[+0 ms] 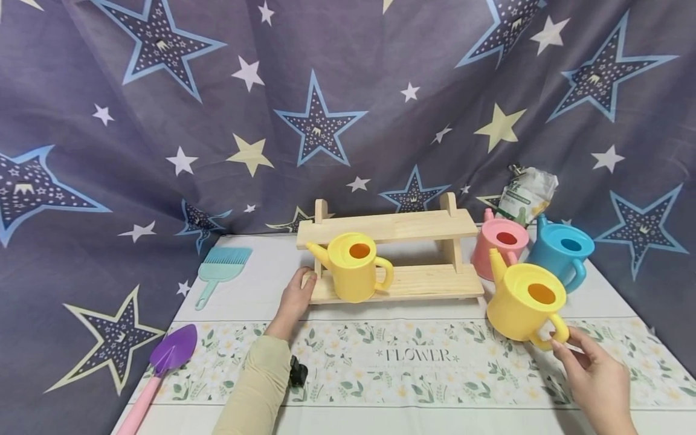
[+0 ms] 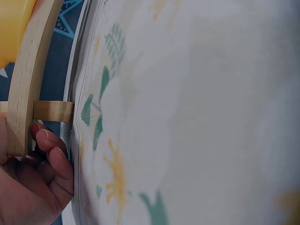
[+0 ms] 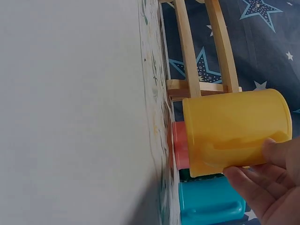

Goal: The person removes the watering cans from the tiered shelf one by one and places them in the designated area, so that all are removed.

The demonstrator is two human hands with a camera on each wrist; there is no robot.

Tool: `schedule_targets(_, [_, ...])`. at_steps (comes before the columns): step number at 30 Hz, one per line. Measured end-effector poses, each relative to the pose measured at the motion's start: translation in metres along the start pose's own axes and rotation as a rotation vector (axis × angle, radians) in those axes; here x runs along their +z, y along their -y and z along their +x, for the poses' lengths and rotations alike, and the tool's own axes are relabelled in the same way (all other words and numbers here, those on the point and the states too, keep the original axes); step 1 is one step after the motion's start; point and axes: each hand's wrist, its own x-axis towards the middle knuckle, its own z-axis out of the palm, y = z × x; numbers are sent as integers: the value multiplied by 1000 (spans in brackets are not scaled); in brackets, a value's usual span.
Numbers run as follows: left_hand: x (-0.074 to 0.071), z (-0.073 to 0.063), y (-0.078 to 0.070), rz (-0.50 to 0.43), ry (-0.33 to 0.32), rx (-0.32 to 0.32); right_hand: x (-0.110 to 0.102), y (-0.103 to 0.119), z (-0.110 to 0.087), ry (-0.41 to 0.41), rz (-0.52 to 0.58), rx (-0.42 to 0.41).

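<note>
Watering can (image 1: 516, 314), yellow, contents unclear, in the right of 2 hands (image 1: 600, 377)

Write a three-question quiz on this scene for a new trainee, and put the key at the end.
1. True or false: the left hand grips the upper shelf of the wooden rack.

2. What does the right hand hold?
A) A purple shovel
B) A yellow watering can
C) A teal brush

3. How many watering cans show in the head view?

Key:
1. False; it grips the left end of the lower shelf.
2. B.
3. Four: two yellow, a pink can and a blue can.
</note>
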Motion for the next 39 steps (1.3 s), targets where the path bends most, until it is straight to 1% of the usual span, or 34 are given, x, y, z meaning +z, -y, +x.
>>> schedule_targets(6, [-1,0,-1,-12,3,-9,1,-3,1,25,-4,25])
schedule_targets(11, [-1,-1,-1,-19,3,-13,0,-4,3,80,-54,83])
schedule_targets(16, [-1,-2,-1,-20,-4,-3,1,-5,5,137,-93,121])
schedule_targets(19, [-1,-2,-2,-16,-8,0,0,-4,7,166,-102,131])
schedule_targets(23, [-1,-2,-3,-13,-10,-1,-4,1,9,182,-102,129])
schedule_targets(26, [-1,-2,-3,-12,-7,0,-8,8,9,144,-116,119])
schedule_targets(29, [-1,-2,-2,-14,-2,-2,-14,17,11,71,-133,115])
schedule_targets(32, [-1,-1,-1,-13,1,-9,-18,29,14,-11,-128,87])
schedule_targets(34, [-1,0,0,-10,2,-10,-18,38,16,-49,-113,48])
schedule_targets(36, [-1,0,1,-10,1,-16,-15,48,18,-81,-77,-14])
schedule_targets(39, [0,0,1,-10,0,-13,-7,62,22,-68,-11,-108])
